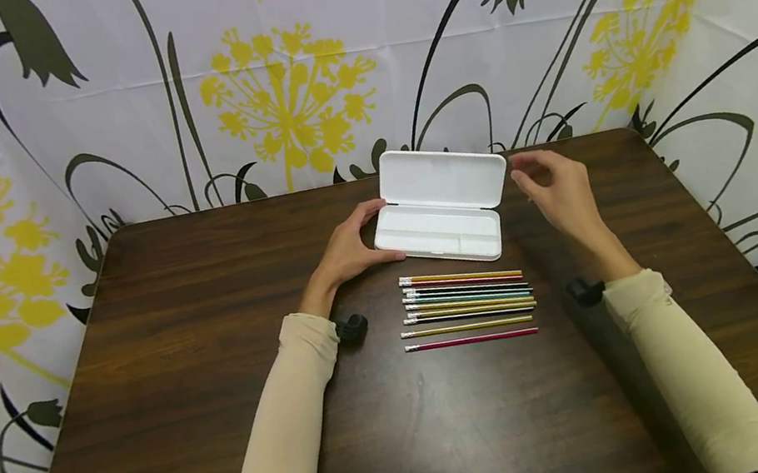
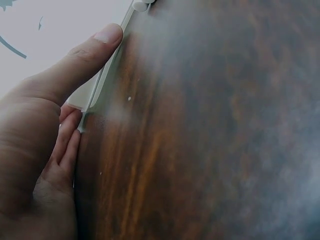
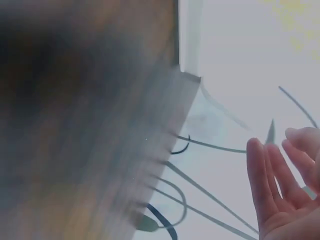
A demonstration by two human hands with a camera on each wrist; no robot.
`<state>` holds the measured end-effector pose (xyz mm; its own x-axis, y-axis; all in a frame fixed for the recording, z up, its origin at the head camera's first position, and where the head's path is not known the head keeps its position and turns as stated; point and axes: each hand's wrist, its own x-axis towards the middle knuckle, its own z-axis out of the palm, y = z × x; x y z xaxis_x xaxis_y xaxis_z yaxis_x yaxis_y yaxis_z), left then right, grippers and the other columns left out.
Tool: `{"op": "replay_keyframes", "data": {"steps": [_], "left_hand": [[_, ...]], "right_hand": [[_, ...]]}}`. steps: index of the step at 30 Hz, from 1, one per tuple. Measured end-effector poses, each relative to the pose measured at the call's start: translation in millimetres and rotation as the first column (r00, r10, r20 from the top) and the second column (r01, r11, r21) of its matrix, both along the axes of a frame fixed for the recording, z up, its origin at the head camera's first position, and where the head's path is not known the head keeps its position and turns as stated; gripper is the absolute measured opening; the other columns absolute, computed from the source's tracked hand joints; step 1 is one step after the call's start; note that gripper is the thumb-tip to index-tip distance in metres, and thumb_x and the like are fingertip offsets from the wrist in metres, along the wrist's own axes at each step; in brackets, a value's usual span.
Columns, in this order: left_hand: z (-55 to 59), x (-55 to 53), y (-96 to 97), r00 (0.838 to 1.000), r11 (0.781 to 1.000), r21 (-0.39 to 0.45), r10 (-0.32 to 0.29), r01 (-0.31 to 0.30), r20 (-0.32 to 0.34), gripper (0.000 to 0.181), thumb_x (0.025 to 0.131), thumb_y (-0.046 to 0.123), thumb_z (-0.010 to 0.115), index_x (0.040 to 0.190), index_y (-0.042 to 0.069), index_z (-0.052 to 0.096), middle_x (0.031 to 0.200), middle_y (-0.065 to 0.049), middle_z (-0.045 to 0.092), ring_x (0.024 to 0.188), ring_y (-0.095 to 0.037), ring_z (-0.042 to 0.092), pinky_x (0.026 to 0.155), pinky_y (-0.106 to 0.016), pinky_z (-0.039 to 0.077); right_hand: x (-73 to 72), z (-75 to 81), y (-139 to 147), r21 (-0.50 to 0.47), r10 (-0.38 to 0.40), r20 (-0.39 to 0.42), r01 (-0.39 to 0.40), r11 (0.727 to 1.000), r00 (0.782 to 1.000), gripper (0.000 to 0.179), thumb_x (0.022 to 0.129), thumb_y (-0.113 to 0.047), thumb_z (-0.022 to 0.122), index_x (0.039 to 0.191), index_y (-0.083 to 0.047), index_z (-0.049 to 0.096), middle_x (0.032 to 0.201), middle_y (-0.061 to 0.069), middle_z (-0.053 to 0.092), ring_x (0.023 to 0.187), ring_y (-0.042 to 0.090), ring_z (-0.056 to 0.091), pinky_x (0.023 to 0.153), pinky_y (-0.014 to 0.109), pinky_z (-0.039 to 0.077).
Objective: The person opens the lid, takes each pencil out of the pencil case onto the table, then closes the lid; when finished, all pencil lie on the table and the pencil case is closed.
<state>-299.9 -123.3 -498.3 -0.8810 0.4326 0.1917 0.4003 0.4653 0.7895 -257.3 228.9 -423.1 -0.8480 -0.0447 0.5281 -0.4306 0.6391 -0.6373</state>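
A white plastic pencil case (image 1: pixel 439 231) stands with its lid (image 1: pixel 443 178) raised, near the back of the table. Its tray looks empty, with low dividers inside. My left hand (image 1: pixel 348 249) grips the case's left end, thumb along the front edge and fingers at the back; the left wrist view shows the same hold from close by, the thumb (image 2: pixel 85 62) against the case's edge. Just right of the lid, my right hand (image 1: pixel 559 189) hovers with loosely bent fingers and nothing in them, apart from the case. Several pencils (image 1: pixel 468 298) lie side by side in front of the case.
The dark wooden table (image 1: pixel 231 432) meets a white flowered cloth (image 1: pixel 127 145) at its back edge. A red pencil (image 1: pixel 473 339) lies nearest to me, slightly apart from the others. Dark wrist cameras (image 1: pixel 353 329) sit at both cuffs.
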Motion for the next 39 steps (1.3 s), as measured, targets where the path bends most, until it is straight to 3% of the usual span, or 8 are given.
{"op": "replay_keyframes", "data": {"steps": [3,7,16,20,25,31,35,39], "left_hand": [[0.5,-0.1,-0.5,1.000,1.000,0.001,0.002,-0.002,-0.001,0.096,0.065,0.035,0.093,0.146,0.018,0.043,0.146,0.004,0.047,0.133,-0.009,0.041,0.108,-0.036,0.032],[1.1,-0.4,-0.9,1.000,1.000,0.010,-0.007,0.007,0.000,0.096,0.065,0.035,0.093,0.146,0.017,0.043,0.146,0.003,0.047,0.134,-0.009,0.041,0.109,-0.035,0.031],[2.5,-0.4,0.0,1.000,1.000,0.020,-0.010,0.010,-0.011,0.096,0.065,0.035,0.093,0.145,0.015,0.044,0.145,0.002,0.048,0.133,-0.009,0.042,0.108,-0.034,0.032],[2.4,0.5,-0.2,1.000,1.000,0.019,-0.001,0.001,-0.008,0.096,0.064,0.035,0.093,0.145,0.016,0.044,0.145,0.002,0.048,0.133,-0.008,0.042,0.108,-0.034,0.032],[-0.7,1.2,1.5,1.000,0.999,0.054,0.007,-0.007,0.012,0.101,0.063,0.031,0.095,0.146,0.016,0.039,0.144,0.002,0.049,0.133,-0.009,0.041,0.109,-0.034,0.031],[0.2,1.3,3.2,1.000,0.999,0.050,0.002,-0.003,0.029,0.110,0.063,0.032,0.095,0.150,0.014,0.031,0.145,-0.001,0.048,0.134,-0.015,0.041,0.109,-0.036,0.031],[3.0,0.8,1.6,1.000,1.000,0.026,0.009,-0.010,0.025,0.109,0.064,0.033,0.094,0.151,0.013,0.032,0.146,-0.004,0.047,0.132,-0.018,0.043,0.108,-0.038,0.033],[2.5,1.2,1.7,1.000,1.000,-0.005,0.001,-0.001,0.019,0.106,0.066,0.036,0.093,0.151,0.012,0.035,0.147,-0.004,0.045,0.131,-0.019,0.043,0.107,-0.041,0.034]], "right_hand": [[-20.6,1.4,-4.1,-0.040,-0.029,0.058,0.032,0.999,0.998,0.024,0.092,-0.010,0.070,0.114,-0.002,0.071,0.102,0.010,0.071,0.080,0.022,0.067,0.054,0.014,0.049],[-34.0,0.9,-8.6,-0.066,-0.039,0.138,0.049,0.997,0.990,0.022,0.092,-0.010,0.069,0.113,-0.003,0.072,0.101,0.012,0.072,0.080,0.025,0.068,0.053,0.016,0.051],[-36.8,4.8,-10.6,-0.041,-0.067,0.159,0.075,0.996,0.985,0.017,0.094,-0.011,0.068,0.107,-0.002,0.075,0.093,0.017,0.072,0.052,0.002,0.058,0.049,0.014,0.047],[-36.2,5.0,-10.8,-0.030,-0.063,0.153,0.068,0.997,0.986,0.017,0.093,-0.011,0.069,0.106,-0.003,0.076,0.092,0.016,0.072,0.053,0.007,0.061,0.049,0.014,0.046],[-23.9,3.5,-9.3,-0.041,-0.003,0.107,0.007,0.999,0.994,0.016,0.093,-0.012,0.069,0.106,-0.004,0.075,0.096,0.009,0.071,0.069,0.019,0.066,0.055,0.016,0.050],[7.5,0.3,-4.7,0.014,0.165,0.059,-0.166,0.986,0.985,0.010,0.090,-0.015,0.073,0.097,-0.008,0.076,0.092,-0.001,0.068,0.071,0.018,0.065,0.060,0.020,0.052],[20.4,-5.4,-8.7,0.182,0.294,0.115,-0.311,0.933,0.949,0.006,0.086,-0.013,0.077,0.092,-0.011,0.076,0.093,-0.003,0.068,0.080,0.016,0.064,0.068,0.031,0.054],[25.8,-13.3,-15.3,0.334,0.311,0.157,-0.347,0.877,0.937,0.008,0.083,-0.015,0.081,0.089,-0.014,0.076,0.104,0.002,0.069,0.094,0.022,0.064,0.078,0.044,0.052]]}}
